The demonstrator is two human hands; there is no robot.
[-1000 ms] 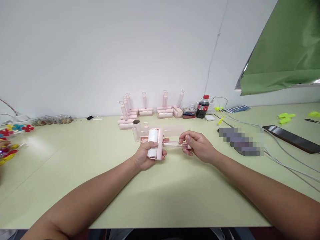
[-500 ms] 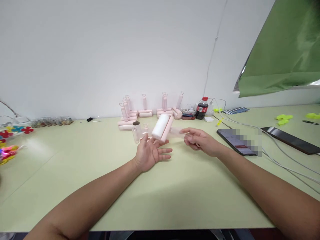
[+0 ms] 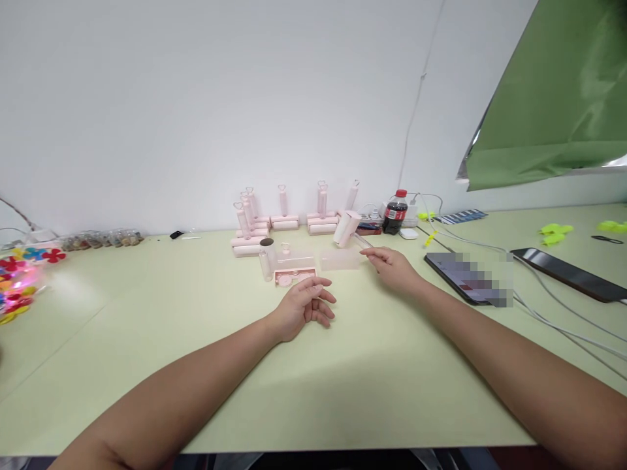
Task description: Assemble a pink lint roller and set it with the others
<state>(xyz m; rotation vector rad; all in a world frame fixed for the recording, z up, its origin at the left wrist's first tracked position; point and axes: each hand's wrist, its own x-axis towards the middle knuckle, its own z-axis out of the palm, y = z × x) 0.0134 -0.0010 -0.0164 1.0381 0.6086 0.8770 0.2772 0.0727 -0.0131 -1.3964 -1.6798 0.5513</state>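
My right hand (image 3: pixel 392 269) pinching the clear handle of the pink lint roller (image 3: pixel 347 228) raised above the surface (image 3: pixel 343 378), my left hand (image 3: pixel 304 305) loosely curled, empty, near pink parts (image 3: pixel 294 277).

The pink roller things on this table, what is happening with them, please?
A person's right hand holds one pink lint roller by its clear handle, head raised toward a row of finished rollers at the wall. The left hand rests empty on the green table, beside loose pink parts. A cola bottle stands behind.
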